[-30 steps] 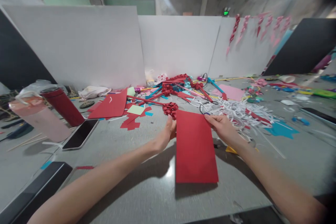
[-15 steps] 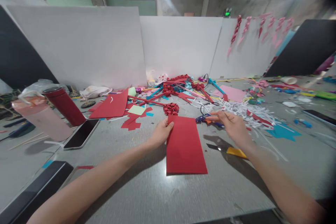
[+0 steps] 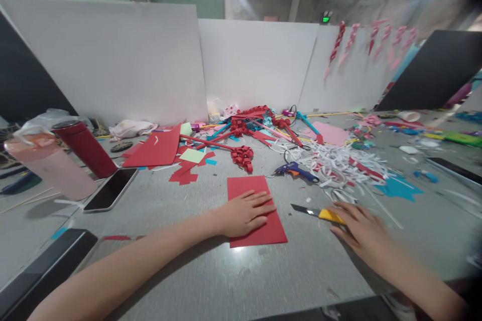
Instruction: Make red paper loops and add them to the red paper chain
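Note:
A folded red sheet (image 3: 238, 186) lies on the table in front of me. My left hand (image 3: 246, 214) is spread flat on top of it, fingers pointing right. To the right lies a utility knife (image 3: 327, 215) with a yellow handle, its dark blade turned left. My right hand (image 3: 359, 228) is at the handle's rear end, thumb and fingers apart on either side of it; the grip is not closed. Beyond the sheet rests a blue hot glue gun (image 3: 295, 170), beside a heap of white paper strips (image 3: 339, 160).
Red paper flowers (image 3: 243, 158) on stems and scraps are piled toward the back. Left stand a red flask (image 3: 87, 149) and a pink bottle (image 3: 52, 165), with a phone (image 3: 111, 189) by them. A black box (image 3: 48, 271) sits at the near left. White panels (image 3: 259, 65) close off the back.
The red sheet, held up before, now lies flat with my left hand pressed on it. My right hand has come away from the glue gun, down to the knife.

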A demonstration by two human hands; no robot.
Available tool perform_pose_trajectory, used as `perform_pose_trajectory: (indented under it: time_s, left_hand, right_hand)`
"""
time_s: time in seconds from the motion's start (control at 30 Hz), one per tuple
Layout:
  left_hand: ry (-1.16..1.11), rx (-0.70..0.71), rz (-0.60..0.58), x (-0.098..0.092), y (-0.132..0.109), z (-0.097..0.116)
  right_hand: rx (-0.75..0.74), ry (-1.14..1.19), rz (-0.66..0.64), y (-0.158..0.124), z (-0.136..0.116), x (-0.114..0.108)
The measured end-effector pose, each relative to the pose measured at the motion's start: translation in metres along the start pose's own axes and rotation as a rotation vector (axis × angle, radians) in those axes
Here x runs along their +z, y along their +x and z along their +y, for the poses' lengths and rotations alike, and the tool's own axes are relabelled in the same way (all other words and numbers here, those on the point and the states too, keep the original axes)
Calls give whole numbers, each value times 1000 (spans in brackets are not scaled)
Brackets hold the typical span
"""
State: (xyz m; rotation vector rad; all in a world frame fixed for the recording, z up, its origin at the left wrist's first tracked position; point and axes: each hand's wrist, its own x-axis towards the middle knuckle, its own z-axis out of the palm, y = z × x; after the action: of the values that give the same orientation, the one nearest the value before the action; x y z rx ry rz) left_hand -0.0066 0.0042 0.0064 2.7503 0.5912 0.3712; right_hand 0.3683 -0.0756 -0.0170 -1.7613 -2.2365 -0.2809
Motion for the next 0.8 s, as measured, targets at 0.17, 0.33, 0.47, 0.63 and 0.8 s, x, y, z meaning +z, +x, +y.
perform_pose_trajectory:
  time_s: [0.17, 0.33, 0.47, 0.63, 0.8]
  left_hand:
    - [110, -173, 0, 6, -3, -7]
    - [218, -353, 81, 16, -4, -6]
    - [263, -427, 114, 17, -3, -9]
    - [298, -346, 109, 4, -3, -17]
    - [321, -310, 127, -1, -3, -18]
  right_hand:
    - [119, -58, 109, -8, -3, 10]
    - [35, 307, 4, -20, -33, -16]
    - [-85, 360, -119, -33, -67, -28]
    - [-154, 248, -37, -33, -82, -22]
    - [-187, 244, -87, -36, -77, -25]
